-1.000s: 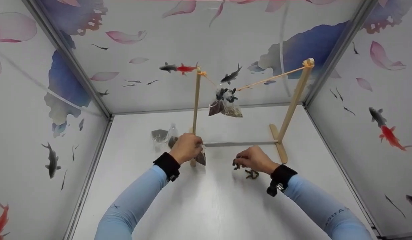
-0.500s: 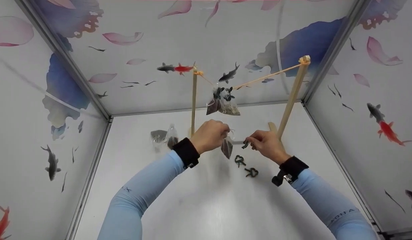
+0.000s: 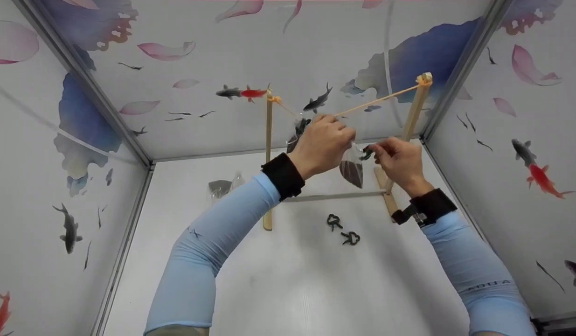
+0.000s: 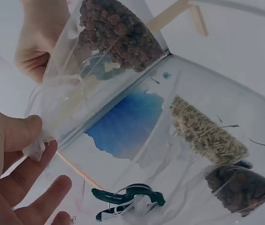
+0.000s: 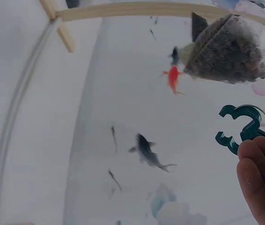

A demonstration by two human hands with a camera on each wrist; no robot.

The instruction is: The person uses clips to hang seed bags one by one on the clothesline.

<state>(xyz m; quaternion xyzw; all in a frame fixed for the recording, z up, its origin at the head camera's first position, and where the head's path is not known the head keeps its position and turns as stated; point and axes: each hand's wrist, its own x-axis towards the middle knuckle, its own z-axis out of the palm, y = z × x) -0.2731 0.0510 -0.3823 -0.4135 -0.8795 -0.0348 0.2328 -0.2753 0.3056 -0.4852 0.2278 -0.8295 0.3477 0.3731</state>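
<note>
Clear plastic bag of brown lumps: left hand pinches it, right hand a green plastic clip; likely clipping, needing alignment at the far orange cord.

Clear bag of brown lumps, hanging, open green clip beside

At the lower left, the left hand pinches the top of a clear bag of reddish-brown pieces. The right hand is at the upper left. A green clip is at the bottom centre; at the right are a bag of pale pellets and, below, a bag of dark pieces.
</note>
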